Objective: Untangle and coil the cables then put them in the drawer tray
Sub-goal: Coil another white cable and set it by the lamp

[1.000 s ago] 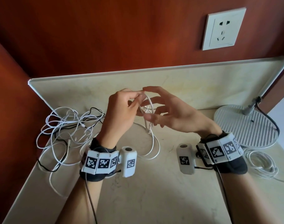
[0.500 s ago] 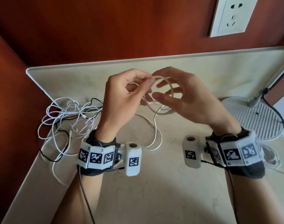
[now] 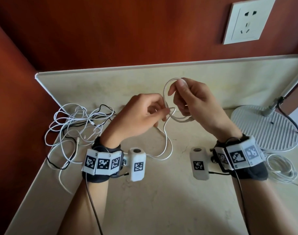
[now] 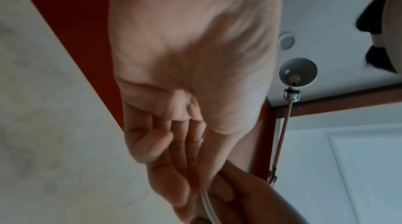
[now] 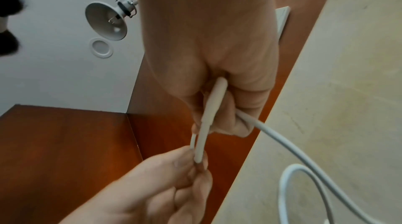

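Pinching a small coil of white cable (image 3: 168, 97), your right hand (image 3: 194, 102) is closing thumb and forefinger on the top of the loop while the lower fingers are curling round its bottom turns. Your left hand (image 3: 138, 116) is gripping the same cable between thumb and fingertips just left of the coil, where a short bend is poking out — the two hands are nearly touching above the countertop (image 3: 161, 200). From the right wrist view, the cable (image 5: 204, 124) is running out of your right hand (image 5: 208, 42) into your left hand's fingers (image 5: 185, 164), smooth and round in section. The free tail is dropping to the counter and curving in one wide loop between your wrists.

To the left, a tangle of cables (image 3: 77, 126) is lying on the counter: several thin white ones and at least one black, overlapping too much to count exactly. One separate white bundle (image 3: 278, 168) is lying at the right, just beside a round lamp base (image 3: 263, 128). One wall socket (image 3: 250, 19) is showing above.
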The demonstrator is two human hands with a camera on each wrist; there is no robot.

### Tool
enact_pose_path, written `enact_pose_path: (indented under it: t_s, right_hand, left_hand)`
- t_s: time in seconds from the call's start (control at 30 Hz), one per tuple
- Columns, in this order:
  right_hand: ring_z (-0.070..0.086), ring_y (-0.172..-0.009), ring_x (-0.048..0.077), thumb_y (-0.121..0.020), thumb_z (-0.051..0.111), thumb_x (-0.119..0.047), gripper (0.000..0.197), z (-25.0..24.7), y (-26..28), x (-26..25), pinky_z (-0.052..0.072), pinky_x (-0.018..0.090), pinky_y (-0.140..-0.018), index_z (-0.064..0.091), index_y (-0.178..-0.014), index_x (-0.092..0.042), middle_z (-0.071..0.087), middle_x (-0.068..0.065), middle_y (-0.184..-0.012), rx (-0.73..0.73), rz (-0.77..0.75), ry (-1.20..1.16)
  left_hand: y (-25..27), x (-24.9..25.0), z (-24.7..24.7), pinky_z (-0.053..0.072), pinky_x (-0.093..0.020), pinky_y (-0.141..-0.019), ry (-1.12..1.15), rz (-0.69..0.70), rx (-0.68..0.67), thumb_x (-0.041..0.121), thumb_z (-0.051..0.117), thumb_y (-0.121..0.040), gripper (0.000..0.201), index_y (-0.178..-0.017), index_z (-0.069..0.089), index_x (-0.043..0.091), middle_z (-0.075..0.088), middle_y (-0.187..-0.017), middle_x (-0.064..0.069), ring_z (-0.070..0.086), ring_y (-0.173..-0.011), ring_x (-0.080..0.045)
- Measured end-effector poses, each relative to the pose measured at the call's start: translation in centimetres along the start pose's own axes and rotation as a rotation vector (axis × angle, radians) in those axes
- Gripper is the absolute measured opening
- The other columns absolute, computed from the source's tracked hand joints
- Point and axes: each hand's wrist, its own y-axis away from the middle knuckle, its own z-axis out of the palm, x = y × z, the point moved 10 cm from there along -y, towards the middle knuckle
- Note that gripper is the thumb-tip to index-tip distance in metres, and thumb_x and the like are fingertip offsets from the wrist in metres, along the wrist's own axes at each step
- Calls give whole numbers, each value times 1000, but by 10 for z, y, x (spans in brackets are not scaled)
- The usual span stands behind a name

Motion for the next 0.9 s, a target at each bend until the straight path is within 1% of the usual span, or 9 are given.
enact_pose_path:
  t_s: [0.07,0.17,0.23,0.3,0.43,0.53,0.67,0.77,0.9]
  right_hand:
    - [33,-50,12,-113,43,-22,27,1,0,4,29,26,-48,59,-103,-3,44,4,-61,-3,8,76]
    - [39,-50,8,-112,44,-25,28,5,2,2,34,22,-49,58,-101,-4,51,-4,-61,-57,-17,124]
    - [41,-49,9,-113,40,-27,36,8,4,2,36,23,-51,59,-93,-5,53,-4,-58,-95,-17,175]
    - [38,-45,10,-114,38,-27,42,8,6,0,34,22,-49,58,-86,-3,49,-4,-51,-78,-15,202]
    - [35,-44,7,-113,41,-25,40,5,6,-7,32,21,-47,56,-83,-4,46,-5,-49,-27,-33,188]
    - [35,-47,14,-113,44,-25,38,6,6,-14,31,26,-47,56,-88,1,45,10,-54,-33,-60,114]
    - [36,-50,16,-113,43,-21,31,22,10,-20,34,23,-50,60,-97,-1,46,11,-60,-152,-80,43]
    - [41,-53,12,-111,48,-20,26,26,10,-18,36,21,-54,59,-103,3,52,-4,-65,-169,-86,53]
    - [58,-73,16,-101,66,-32,37,16,8,-22,46,32,-62,52,-131,-15,64,5,-95,-82,-128,32]
  left_hand:
    - [-2,2,-3,55,-39,-61,35,6,52,15,65,-101,13,-91,63,7,73,-83,-4,67,-63,-20]
    - [-1,4,-14,45,-21,-51,90,21,206,10,63,-101,6,-104,58,9,73,-89,-3,69,-61,-23]
    - [1,13,-19,48,-25,-53,101,101,278,1,63,-98,29,-119,44,8,73,-98,-4,71,-64,-25]
    - [2,26,-23,51,-30,-57,-3,204,293,-4,61,-94,34,-116,40,11,70,-108,-2,72,-70,-23]
    - [1,24,-8,43,-26,-64,-360,279,119,-3,63,-90,25,-99,68,19,58,-105,6,57,-74,-11]
    - [-1,11,-7,51,-37,-67,-545,210,114,2,62,-89,49,-126,64,34,56,-100,11,48,-70,-9]
    - [2,25,-17,52,-38,-64,-635,266,259,0,66,-87,55,-130,56,31,56,-99,10,49,-72,-15]
    - [6,29,-28,52,-33,-65,-658,259,388,14,78,-87,46,-130,68,26,68,-98,8,50,-69,-14]
    - [10,22,-47,56,-39,-64,-556,171,492,50,72,-91,38,-117,76,22,74,-77,4,66,-64,-22]
